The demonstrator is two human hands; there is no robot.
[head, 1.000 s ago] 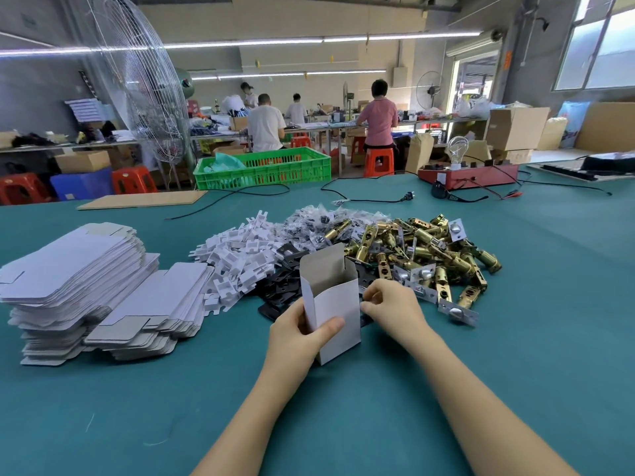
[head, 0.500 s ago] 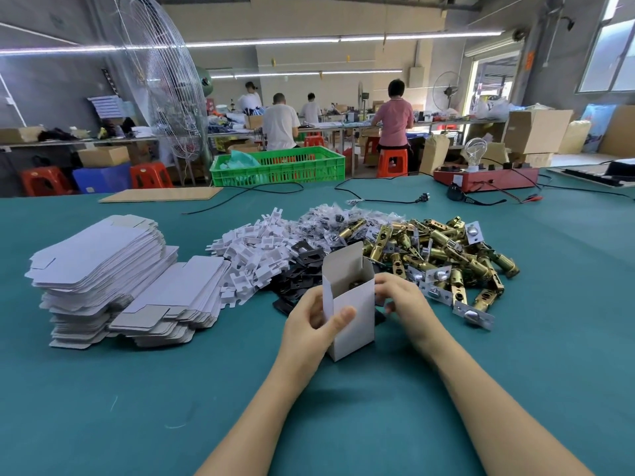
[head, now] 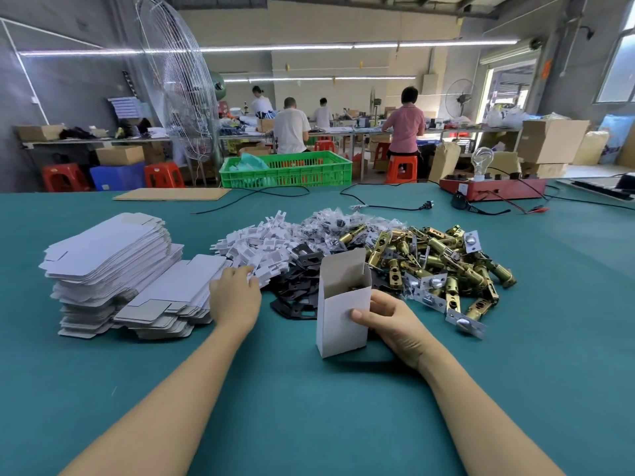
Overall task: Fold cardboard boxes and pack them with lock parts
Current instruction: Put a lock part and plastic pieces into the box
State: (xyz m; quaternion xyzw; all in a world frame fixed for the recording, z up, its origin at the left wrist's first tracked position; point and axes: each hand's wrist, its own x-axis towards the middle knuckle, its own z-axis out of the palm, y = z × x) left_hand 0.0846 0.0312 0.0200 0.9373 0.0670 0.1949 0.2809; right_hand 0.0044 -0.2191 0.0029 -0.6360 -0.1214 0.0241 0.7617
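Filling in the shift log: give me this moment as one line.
box: upright, flap open | right hand: holds box | left hand: at white inserts | latches: piled right of box

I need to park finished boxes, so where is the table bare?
Bare green table right of the right hand, below the brass latches; also the near edge between the forearms. Crowded: flat box stacks to the latches.
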